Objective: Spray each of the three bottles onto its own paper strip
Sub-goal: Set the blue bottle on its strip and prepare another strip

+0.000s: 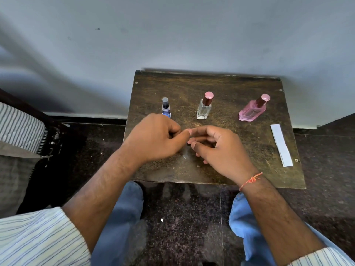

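A person seated at a small dark wooden table [221, 85] held both hands together over its middle, with the spraying job apparently not yet begun. Three perfume bottles stood in a row across the upper half of the tabletop, all upright and all capped: a small blue bottle [165, 108] with a dark cap at the left, a clear glass bottle [204, 107] with a pink-topped cap in the centre, and a pink bottle [252, 110] with a matching cap at the right. White paper strips [281, 145] lay in a neat stack at the table's right edge, well apart from the hands and just below the pink bottle; how many strips the stack held could not be told. The left hand [155, 139] hung with its fingers curled loosely inward, its forefinger reaching toward the right hand [221, 146], whose fingers were likewise bent and relaxed, the fingertips of the two hands meeting at mid-frame. Neither hand appeared to hold anything. Judged from this layout, no strip had been taken or sprayed, and all three bottles remained to be uncapped and used.
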